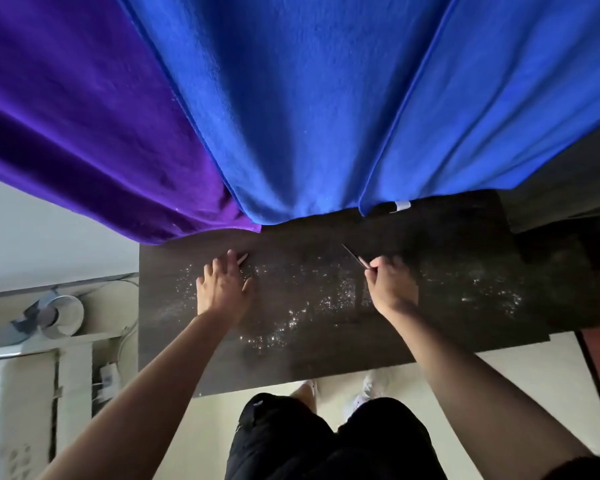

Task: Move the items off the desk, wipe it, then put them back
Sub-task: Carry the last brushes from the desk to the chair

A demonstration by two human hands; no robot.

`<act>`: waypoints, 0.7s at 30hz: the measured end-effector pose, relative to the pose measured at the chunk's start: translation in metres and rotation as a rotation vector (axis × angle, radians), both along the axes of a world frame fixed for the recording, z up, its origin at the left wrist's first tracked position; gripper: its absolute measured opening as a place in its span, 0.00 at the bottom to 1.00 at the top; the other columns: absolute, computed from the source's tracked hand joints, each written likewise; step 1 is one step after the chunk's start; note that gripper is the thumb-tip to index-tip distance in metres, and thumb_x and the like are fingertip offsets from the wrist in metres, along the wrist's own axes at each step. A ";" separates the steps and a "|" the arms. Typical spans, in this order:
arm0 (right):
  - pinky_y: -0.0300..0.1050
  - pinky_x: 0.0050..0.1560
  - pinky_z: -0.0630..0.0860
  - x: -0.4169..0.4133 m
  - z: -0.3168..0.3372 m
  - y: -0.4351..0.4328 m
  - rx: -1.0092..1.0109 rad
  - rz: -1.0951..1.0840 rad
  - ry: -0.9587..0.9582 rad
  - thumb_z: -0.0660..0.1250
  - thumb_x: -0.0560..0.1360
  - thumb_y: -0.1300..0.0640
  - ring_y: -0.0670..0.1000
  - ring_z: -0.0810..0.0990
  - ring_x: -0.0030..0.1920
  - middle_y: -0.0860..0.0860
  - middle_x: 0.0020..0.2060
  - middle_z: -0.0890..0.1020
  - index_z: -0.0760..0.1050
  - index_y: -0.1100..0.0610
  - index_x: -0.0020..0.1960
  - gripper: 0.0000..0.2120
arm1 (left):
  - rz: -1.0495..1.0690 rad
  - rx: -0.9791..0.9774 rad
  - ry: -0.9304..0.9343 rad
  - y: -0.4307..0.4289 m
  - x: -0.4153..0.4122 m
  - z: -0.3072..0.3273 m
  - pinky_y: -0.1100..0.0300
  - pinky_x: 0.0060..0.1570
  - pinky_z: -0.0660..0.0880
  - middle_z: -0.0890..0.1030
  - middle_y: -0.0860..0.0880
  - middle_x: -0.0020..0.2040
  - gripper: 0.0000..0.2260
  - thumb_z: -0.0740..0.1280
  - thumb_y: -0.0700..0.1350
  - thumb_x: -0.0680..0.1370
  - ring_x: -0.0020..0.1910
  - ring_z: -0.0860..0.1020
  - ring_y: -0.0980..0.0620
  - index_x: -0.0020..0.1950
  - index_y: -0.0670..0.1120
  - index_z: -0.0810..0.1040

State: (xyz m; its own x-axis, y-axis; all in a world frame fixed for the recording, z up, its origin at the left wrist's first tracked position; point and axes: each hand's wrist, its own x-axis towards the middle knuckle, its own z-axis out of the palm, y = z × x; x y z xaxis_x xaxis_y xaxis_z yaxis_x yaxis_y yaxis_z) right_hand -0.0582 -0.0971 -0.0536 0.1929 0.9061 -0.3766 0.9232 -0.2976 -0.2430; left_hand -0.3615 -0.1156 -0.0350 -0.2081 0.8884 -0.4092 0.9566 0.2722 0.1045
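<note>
Clearing stage: right hand pinches a pencil, flat left hand covers a second pencil; speckled desk looks unwiped.

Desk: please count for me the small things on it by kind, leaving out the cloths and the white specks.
Thin sticks: 2, one by the left hand, one pinched by the right hand
White-tipped dark item, partly under the blue cloth: 1
Total: 3
</note>
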 end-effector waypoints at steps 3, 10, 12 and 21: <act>0.52 0.54 0.75 -0.017 -0.004 -0.015 -0.030 0.054 0.037 0.64 0.81 0.50 0.56 0.76 0.60 0.54 0.58 0.76 0.76 0.53 0.59 0.10 | 0.009 0.019 0.024 0.015 0.001 -0.004 0.46 0.62 0.68 0.72 0.41 0.65 0.24 0.65 0.52 0.79 0.65 0.69 0.40 0.73 0.46 0.69; 0.51 0.58 0.73 -0.014 -0.007 -0.019 -0.084 0.152 -0.047 0.60 0.83 0.50 0.56 0.76 0.62 0.54 0.59 0.77 0.75 0.56 0.62 0.13 | -0.035 0.103 -0.088 0.015 0.023 -0.009 0.48 0.54 0.73 0.81 0.40 0.54 0.11 0.66 0.39 0.77 0.54 0.77 0.38 0.57 0.45 0.82; 0.52 0.60 0.72 -0.016 -0.005 -0.015 -0.095 0.240 -0.139 0.57 0.84 0.51 0.56 0.75 0.63 0.54 0.61 0.76 0.73 0.58 0.64 0.14 | -0.043 0.104 -0.109 0.011 0.029 -0.004 0.48 0.53 0.74 0.81 0.41 0.53 0.10 0.66 0.40 0.77 0.54 0.77 0.38 0.56 0.45 0.83; 0.53 0.62 0.70 -0.022 0.007 -0.008 -0.126 0.386 -0.254 0.53 0.83 0.59 0.58 0.73 0.63 0.57 0.62 0.74 0.73 0.60 0.65 0.15 | -0.019 0.281 -0.187 -0.010 0.056 0.028 0.49 0.49 0.76 0.82 0.43 0.52 0.10 0.69 0.43 0.77 0.52 0.78 0.38 0.57 0.47 0.83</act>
State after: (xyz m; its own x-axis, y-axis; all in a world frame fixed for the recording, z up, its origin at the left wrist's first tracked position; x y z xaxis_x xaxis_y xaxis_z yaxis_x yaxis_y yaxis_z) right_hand -0.0800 -0.1051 -0.0471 -0.0483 0.8798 -0.4728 0.9976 0.0661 0.0211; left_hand -0.3059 -0.1252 -0.0067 -0.1348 0.9748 -0.1776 0.9183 0.1902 0.3472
